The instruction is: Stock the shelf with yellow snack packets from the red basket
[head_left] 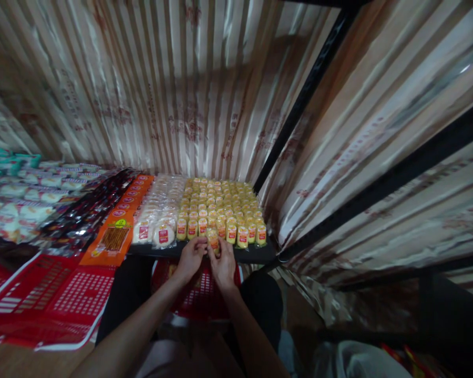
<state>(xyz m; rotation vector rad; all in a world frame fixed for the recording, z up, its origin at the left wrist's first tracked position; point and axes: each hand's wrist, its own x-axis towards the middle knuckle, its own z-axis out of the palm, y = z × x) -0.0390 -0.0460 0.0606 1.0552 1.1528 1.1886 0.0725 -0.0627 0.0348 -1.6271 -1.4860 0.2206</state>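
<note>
One yellow snack packet [213, 240], my right hand [223, 263] pinching it before the matching packets [232, 232], my left hand [192, 259] curling beside it, whether gripping I cannot tell, red basket [199, 302] sitting below

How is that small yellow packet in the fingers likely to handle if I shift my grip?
The yellow packet is probably light, being small enough for the right hand to hold at the fingertips. Its clear film looks smooth, so it may slip. Its rounded shape might let it roll; firmness can't be seen.
</note>
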